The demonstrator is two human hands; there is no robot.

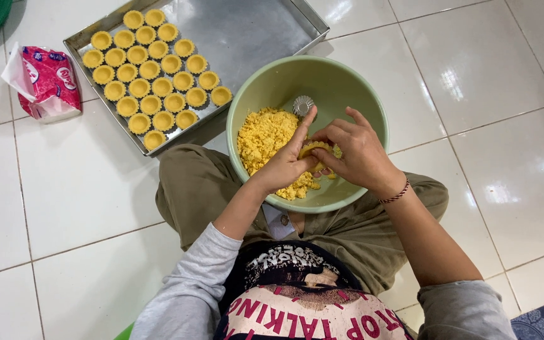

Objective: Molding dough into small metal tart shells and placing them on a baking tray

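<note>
yellow dough fills the little tart mould [315, 150] that both hands grip over the green bowl [266, 85]. the mould is round, so it has no long axis to speak of; its open face seems tipped up toward the person, though fingers hide most of it. it sits just above the near half of the bowl, beside the heap of crumbly dough [266, 138].

the left hand [288, 162] comes in over the bowl's near rim, wrist bent, fingers curled around the mould and thumb stretched up toward the bowl's far side. the right hand [357, 154] reaches in from the bowl's right, knuckles up, fingers closed on the mould's other edge and pressing into it. a braided band [396, 194] circles the right wrist.

one empty metal mould [303, 105] lies inside the bowl at its far side, touching the dough heap. beyond the bowl's far left rim lies one steel tray [253, 31], with about twenty-five filled tart shells [149, 69] set in slanting rows on its left part. well left of the bowl, past the tray, lies one red and white bag [45, 82] on the white tiles [492, 82].
</note>
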